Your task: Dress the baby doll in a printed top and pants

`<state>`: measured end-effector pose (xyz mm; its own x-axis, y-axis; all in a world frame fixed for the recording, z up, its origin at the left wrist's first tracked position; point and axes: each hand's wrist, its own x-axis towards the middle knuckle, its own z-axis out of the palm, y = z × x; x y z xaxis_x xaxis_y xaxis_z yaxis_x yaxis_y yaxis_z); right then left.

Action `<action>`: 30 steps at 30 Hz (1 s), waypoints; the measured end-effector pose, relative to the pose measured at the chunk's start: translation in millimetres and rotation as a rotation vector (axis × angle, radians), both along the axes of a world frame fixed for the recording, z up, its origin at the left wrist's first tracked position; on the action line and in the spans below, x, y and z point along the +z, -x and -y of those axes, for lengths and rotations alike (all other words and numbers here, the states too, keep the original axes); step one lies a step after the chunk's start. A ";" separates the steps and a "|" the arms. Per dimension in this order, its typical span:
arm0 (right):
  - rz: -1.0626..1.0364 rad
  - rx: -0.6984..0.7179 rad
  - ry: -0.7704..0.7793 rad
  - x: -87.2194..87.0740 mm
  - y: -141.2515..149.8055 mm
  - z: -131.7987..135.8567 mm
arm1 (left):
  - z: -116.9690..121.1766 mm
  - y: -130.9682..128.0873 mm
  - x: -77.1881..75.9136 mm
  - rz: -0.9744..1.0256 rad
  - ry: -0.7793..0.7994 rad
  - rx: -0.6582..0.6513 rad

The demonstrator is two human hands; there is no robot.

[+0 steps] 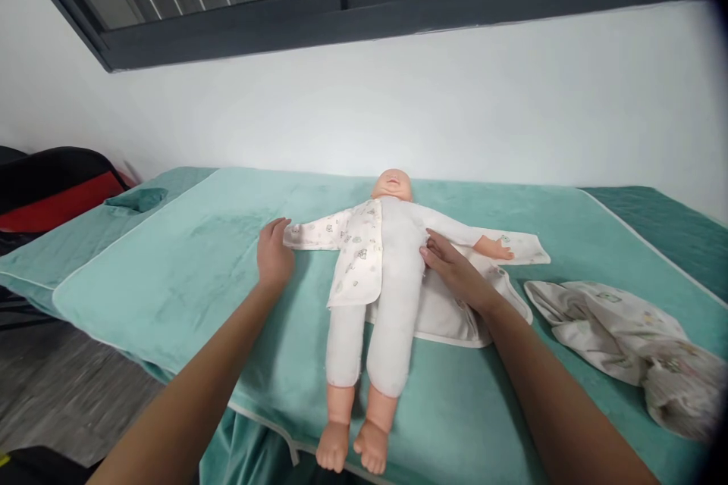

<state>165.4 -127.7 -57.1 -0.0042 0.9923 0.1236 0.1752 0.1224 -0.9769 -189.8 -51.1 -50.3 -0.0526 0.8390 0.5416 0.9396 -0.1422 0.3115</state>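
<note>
A baby doll (401, 273) with a white cloth body lies on its back, head toward the wall. A white printed baby shirt (358, 261) covers its left-side arm and half its chest. The shirt's other half (449, 311) lies spread beneath the doll, its sleeve (528, 246) behind the uncovered arm, whose hand (494, 247) shows. My left hand (276, 251) is closed at the cuff of the worn sleeve; the doll's hand there is hidden. My right hand (452, 265) touches the doll's side, fingers stretched with the thumb apart.
A crumpled printed white cloth (619, 333) lies at the right on the green bed cover (171, 273). Behind the bed stand a white wall (353, 114) and a dark-framed window (227, 26). A black and red chair (57, 193) is at the left.
</note>
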 end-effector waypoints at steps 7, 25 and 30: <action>0.006 -0.369 -0.147 9.7 -35.5 1.7 | 23.7 -106.8 54.2 0.246 -0.012 -0.421; -0.670 -0.581 -0.147 -3.2 -95.4 -9.4 | -7.0 -285.7 68.9 -0.741 0.228 -0.776; -0.098 -0.765 0.050 -8.3 -95.1 -12.4 | -8.5 -271.5 89.4 -0.698 0.111 -0.716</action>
<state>260.5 -115.3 -65.5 0.6933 0.7193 0.0430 0.1060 -0.0428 -0.9934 81.8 -42.6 39.1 0.7832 0.5965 0.1754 0.6218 -0.7484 -0.2308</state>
